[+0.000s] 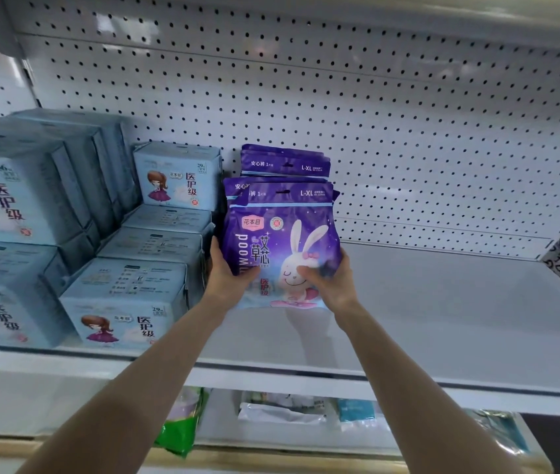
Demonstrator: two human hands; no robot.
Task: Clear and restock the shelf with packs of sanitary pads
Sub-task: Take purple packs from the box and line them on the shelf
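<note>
You hold a bundle of purple packs (280, 241) upright on or just over the shelf (442, 302); I cannot tell whether its bottom edge touches. It sits just in front of the rear packs (285, 162) by the pegboard (374, 114). Your left hand (229, 268) grips the bundle's left edge, and your right hand (328, 280) grips its lower right side, thumb across the front. Squeeze the slippery packs square so none fans out, and move them as one block. The blue boxes (155, 254) stand just left, nearly touching your left hand, so favour the right. A green pack (179, 429) lies on the level below.
</note>
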